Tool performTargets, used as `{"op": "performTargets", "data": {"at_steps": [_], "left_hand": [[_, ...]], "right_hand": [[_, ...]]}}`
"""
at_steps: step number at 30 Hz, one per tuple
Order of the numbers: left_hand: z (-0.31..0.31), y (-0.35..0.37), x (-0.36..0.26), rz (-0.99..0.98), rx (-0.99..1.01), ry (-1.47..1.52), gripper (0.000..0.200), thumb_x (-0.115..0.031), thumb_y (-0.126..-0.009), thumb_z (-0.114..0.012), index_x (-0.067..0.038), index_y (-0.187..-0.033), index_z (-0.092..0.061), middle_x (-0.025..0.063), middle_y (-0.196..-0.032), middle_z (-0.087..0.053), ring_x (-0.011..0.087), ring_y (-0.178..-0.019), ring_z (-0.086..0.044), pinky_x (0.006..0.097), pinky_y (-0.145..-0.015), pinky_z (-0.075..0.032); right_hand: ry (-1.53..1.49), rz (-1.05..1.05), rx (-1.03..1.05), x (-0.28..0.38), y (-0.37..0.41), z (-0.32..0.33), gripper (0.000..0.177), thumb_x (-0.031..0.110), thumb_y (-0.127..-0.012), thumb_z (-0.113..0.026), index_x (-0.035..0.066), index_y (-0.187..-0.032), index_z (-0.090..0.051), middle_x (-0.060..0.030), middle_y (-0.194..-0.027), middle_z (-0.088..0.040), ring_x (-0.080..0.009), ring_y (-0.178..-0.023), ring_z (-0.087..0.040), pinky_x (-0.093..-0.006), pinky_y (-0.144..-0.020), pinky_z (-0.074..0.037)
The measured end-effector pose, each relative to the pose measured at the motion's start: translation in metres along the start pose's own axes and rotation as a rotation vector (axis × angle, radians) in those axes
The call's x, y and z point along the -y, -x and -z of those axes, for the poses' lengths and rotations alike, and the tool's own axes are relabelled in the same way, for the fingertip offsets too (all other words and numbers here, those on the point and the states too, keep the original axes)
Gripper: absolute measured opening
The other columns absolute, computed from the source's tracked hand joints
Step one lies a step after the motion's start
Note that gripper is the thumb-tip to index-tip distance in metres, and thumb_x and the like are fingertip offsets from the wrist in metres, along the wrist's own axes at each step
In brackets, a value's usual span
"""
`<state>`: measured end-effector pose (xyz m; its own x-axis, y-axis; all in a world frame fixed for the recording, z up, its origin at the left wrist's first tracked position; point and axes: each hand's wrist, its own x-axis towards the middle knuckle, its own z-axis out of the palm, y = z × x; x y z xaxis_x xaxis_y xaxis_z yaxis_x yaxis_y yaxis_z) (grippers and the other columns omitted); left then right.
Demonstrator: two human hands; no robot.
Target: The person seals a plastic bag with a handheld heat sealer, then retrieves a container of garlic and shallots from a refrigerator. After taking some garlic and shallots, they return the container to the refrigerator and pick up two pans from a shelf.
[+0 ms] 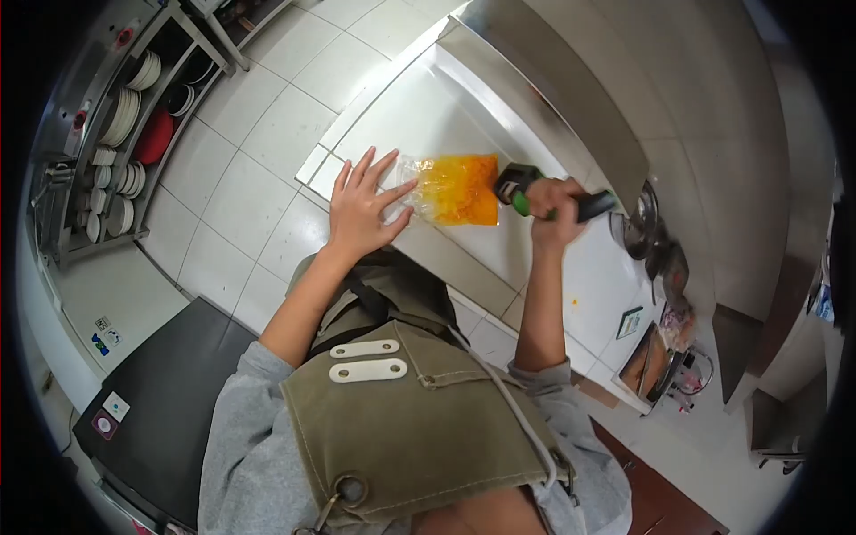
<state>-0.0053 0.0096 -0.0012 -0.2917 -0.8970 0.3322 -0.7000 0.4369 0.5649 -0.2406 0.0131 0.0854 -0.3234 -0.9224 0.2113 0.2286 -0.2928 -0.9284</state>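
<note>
The left hand (357, 214) is laid flat, its grip spread apart, on one end of a clear bag (456, 189) filled with orange stuff, which lies on the white worktop (419, 107). The right hand (555, 212) is raised, its grip clamped round a green-and-black tool (515, 187) held at the bag's other end.

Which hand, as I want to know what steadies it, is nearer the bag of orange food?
Left. The left hand lies flat, fingers spread, touching the clear end of the bag. The right hand is just off its opposite end, closed on a green-black tool.
</note>
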Motion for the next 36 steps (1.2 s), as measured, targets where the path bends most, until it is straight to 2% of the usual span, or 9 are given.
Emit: {"op": "performTargets", "data": {"at_steps": [2,9,12,14,22,25,26,32,36], "left_hand": [[0.000,0.003,0.000,0.014,0.021,-0.003,0.035,-0.030,-0.067,-0.068,-0.030,-0.101,-0.068,0.0027,-0.132,-0.046,0.0282,-0.127,-0.036,0.0461,-0.104,-0.025],[0.002,0.001,0.000,0.004,0.020,-0.009,0.035,-0.030,-0.066,-0.067,-0.031,-0.102,-0.068,0.0028,-0.133,-0.045,0.0278,-0.128,-0.035,0.0463,-0.105,-0.024],[0.005,0.005,-0.002,0.017,0.055,-0.007,0.036,-0.028,-0.065,-0.066,-0.031,-0.102,-0.068,0.0030,-0.133,-0.045,0.0279,-0.128,-0.034,0.0468,-0.105,-0.024],[0.006,0.004,-0.001,0.007,0.046,0.015,0.037,-0.026,-0.063,-0.065,-0.030,-0.101,-0.068,0.0033,-0.132,-0.045,0.0283,-0.128,-0.035,0.0473,-0.105,-0.024],[0.004,0.007,-0.001,0.003,0.032,0.014,0.038,-0.026,-0.062,-0.065,-0.030,-0.099,-0.068,0.0037,-0.132,-0.046,0.0291,-0.127,-0.036,0.0484,-0.104,-0.025],[0.004,0.004,0.000,-0.011,0.027,0.000,0.038,-0.026,-0.062,-0.065,-0.031,-0.099,-0.068,0.0036,-0.131,-0.047,0.0292,-0.126,-0.036,0.0484,-0.104,-0.025],[0.004,0.004,0.001,-0.015,0.029,0.006,0.038,-0.026,-0.062,-0.065,-0.031,-0.100,-0.068,0.0034,-0.131,-0.047,0.0290,-0.126,-0.036,0.0485,-0.104,-0.025],[0.004,0.004,0.000,-0.001,0.028,0.006,0.039,-0.026,-0.062,-0.065,-0.031,-0.100,-0.068,0.0031,-0.131,-0.047,0.0287,-0.127,-0.036,0.0487,-0.104,-0.026],[0.004,0.004,0.002,-0.010,0.034,0.012,0.038,-0.027,-0.061,-0.065,-0.031,-0.099,-0.068,0.0031,-0.132,-0.046,0.0288,-0.127,-0.036,0.0483,-0.104,-0.026]], "right_hand": [[-0.068,0.187,0.157,0.019,-0.012,-0.003,0.013,-0.001,-0.068,-0.045,0.006,-0.060,-0.037,-0.0044,-0.048,-0.038,-0.0130,-0.041,-0.033,-0.0272,-0.040,-0.028],[-0.065,-0.075,0.012,-0.007,-0.021,-0.020,0.017,-0.003,-0.073,-0.046,0.005,-0.061,-0.037,-0.0043,-0.050,-0.040,-0.0127,-0.042,-0.038,-0.0253,-0.040,-0.030],[-0.109,0.153,0.269,0.018,-0.038,-0.024,0.016,-0.003,-0.072,-0.045,0.004,-0.060,-0.038,-0.0038,-0.051,-0.041,-0.0122,-0.042,-0.037,-0.0264,-0.040,-0.030],[0.186,-0.010,-0.028,-0.045,-0.025,-0.009,0.017,-0.004,-0.070,-0.045,0.005,-0.059,-0.037,-0.0036,-0.050,-0.040,-0.0113,-0.042,-0.037,-0.0259,-0.040,-0.030],[-0.121,0.180,0.242,0.032,-0.049,-0.033,0.015,0.002,-0.078,-0.046,0.004,-0.065,-0.042,-0.0039,-0.052,-0.042,-0.0137,-0.041,-0.035,-0.0274,-0.041,-0.031],[0.233,0.032,-0.127,-0.041,-0.022,-0.033,0.020,0.002,-0.080,-0.052,0.006,-0.064,-0.041,-0.0021,-0.050,-0.041,-0.0110,-0.042,-0.040,-0.0250,-0.041,-0.029],[0.172,-0.033,0.113,-0.048,-0.021,-0.016,0.021,0.000,-0.078,-0.053,0.006,-0.063,-0.040,-0.0026,-0.051,-0.043,-0.0100,-0.044,-0.042,-0.0239,-0.041,-0.029],[-0.092,0.044,0.228,0.011,-0.036,-0.029,0.018,0.000,-0.078,-0.046,0.005,-0.061,-0.040,-0.0046,-0.050,-0.040,-0.0120,-0.041,-0.036,-0.0255,-0.039,-0.029],[0.182,-0.053,0.027,-0.037,0.004,-0.035,0.017,-0.006,-0.074,-0.049,0.005,-0.062,-0.042,-0.0035,-0.049,-0.040,-0.0120,-0.042,-0.041,-0.0239,-0.040,-0.030]]}}
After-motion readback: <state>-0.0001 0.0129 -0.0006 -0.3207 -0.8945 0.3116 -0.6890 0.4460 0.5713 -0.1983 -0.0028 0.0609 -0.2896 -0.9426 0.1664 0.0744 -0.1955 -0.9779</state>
